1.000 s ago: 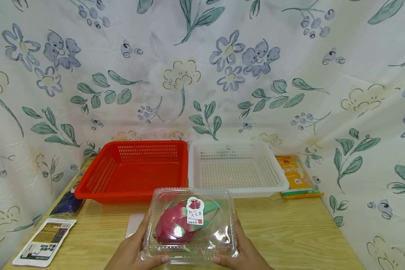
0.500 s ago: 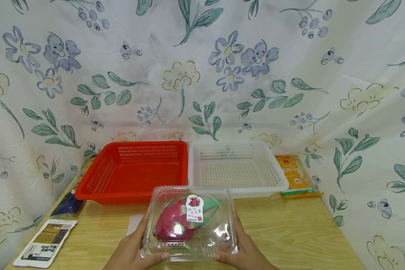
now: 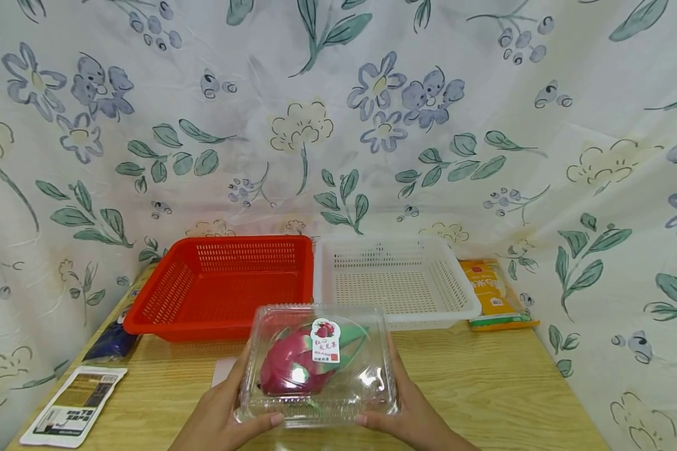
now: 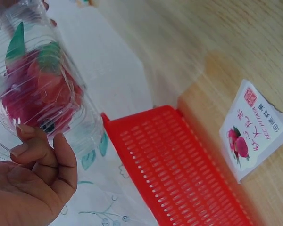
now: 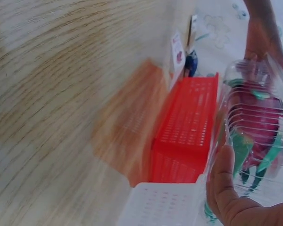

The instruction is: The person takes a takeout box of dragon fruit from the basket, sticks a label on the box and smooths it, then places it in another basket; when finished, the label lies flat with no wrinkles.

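A clear plastic clamshell box (image 3: 367, 376) with a pink dragon fruit (image 3: 290, 366) inside is held up in front of the baskets. On its lid is a white label (image 3: 325, 341) with a fruit picture. My left hand (image 3: 217, 401) grips the box's left side, thumb on the front edge and fingers curled underneath. At the opposite side my right hand (image 3: 406, 401) grips it the same way. In the left wrist view, the left fingers (image 4: 42, 155) press against the box's wall below the fruit. The right wrist view shows the right fingers (image 5: 221, 174) along the ribbed plastic.
Behind the box stand a red basket (image 3: 220, 326) and a white basket (image 3: 457, 316), side by side on the wooden table (image 3: 502, 388). A yellow packet (image 3: 493, 294) lies far right. At left are a white pouch (image 3: 73, 407) and a blue package (image 3: 113, 338). A dragon fruit card (image 4: 254, 127) lies before the red basket.
Both hands have raised the box slightly in the head view, keeping their grip. The baskets and packets stay where they were.
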Tool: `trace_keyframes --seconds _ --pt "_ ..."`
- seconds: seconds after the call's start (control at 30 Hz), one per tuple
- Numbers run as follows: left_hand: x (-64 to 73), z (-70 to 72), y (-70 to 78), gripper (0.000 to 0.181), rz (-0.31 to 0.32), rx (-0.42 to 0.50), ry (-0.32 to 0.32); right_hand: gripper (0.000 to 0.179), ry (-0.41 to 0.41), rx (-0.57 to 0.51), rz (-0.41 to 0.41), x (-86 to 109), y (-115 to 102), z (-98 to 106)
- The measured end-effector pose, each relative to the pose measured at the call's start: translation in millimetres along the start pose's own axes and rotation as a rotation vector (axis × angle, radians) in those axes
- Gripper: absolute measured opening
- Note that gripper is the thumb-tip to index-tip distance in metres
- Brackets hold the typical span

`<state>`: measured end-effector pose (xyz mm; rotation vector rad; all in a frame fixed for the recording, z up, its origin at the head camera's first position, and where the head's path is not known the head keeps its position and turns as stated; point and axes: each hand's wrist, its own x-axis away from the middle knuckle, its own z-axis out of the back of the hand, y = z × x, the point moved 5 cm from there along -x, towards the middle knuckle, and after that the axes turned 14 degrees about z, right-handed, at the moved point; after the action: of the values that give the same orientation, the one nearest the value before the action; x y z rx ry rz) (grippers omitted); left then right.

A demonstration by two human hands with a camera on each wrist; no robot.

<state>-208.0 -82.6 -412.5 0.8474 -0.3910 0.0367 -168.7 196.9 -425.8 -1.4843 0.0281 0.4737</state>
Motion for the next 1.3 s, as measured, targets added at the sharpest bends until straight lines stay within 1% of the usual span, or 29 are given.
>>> trace_keyframes --seconds 0.13,0.23,0.37,0.47,0.6,0.73,0.9,0.97,1.03,1.17,1.3 --pt "-1.0 1.2 1.6 0.115 0.015 -0.012 0.002 0.122 0.004 -0.016 0.006 -2.0 0 1" --pt "-0.7 3.2 4.9 0.113 0.004 -0.023 0.016 0.122 0.007 -0.013 0.021 -4.2 -1 2" --pt "0.5 6.4 11.3 0.111 -0.039 -0.042 0.050 0.121 0.018 0.029 0.032 -6.1 -4 4" --pt "1.4 8.0 14.7 0.111 -0.062 -0.051 0.074 0.120 0.028 0.051 0.025 -6.8 -5 6" --pt "4.0 9.8 17.7 0.111 -0.112 -0.064 0.126 0.121 0.040 0.059 0.027 -8.9 -4 8" --pt "5.8 10.1 20.7 0.111 -0.166 -0.089 0.178 0.120 0.061 0.041 0.037 -11.5 -4 8" --pt "5.2 8.0 23.0 0.111 -0.211 -0.069 0.187 0.121 0.101 0.033 0.023 -12.5 -5 11" --pt "4.6 7.7 23.7 0.111 -0.218 -0.059 0.184 0.122 0.111 0.038 0.023 -12.7 -5 12" --pt "4.0 7.7 24.4 0.111 -0.222 -0.059 0.186 0.121 0.109 0.049 0.030 -12.9 -6 13" --pt "3.1 7.8 25.4 0.110 -0.221 -0.066 0.183 0.119 0.101 0.034 0.057 -14.5 -7 14" --pt "2.3 8.5 25.6 0.111 -0.236 -0.072 0.203 0.119 0.099 0.028 0.058 -15.3 -8 14"
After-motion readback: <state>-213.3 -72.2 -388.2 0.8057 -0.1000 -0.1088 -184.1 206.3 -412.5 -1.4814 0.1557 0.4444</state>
